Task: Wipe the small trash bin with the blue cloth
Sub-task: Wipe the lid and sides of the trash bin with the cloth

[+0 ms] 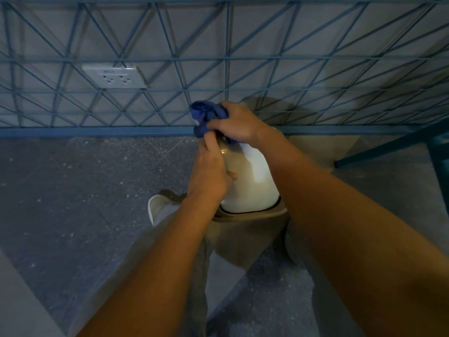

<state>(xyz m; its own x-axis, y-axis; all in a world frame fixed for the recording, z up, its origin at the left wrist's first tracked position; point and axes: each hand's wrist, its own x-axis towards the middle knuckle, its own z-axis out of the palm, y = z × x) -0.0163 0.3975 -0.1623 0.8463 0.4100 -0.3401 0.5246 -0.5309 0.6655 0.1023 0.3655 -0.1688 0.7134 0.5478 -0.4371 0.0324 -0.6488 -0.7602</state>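
Observation:
A small white trash bin (252,181) lies tilted away from me in the middle of the head view, its rounded side facing up and its dark-rimmed end nearest me. My left hand (209,173) grips the bin's left side and holds it steady. My right hand (235,122) is closed on a crumpled blue cloth (206,115) and presses it against the bin's far end. The far end of the bin is hidden under the cloth and my fingers.
A blue wire-grid frame (170,69) stands just beyond the bin, with a white wall socket (114,76) behind it. Its blue bottom bar (97,131) runs along the speckled grey floor (73,190). My beige trousers and a white shoe (155,207) are below the bin.

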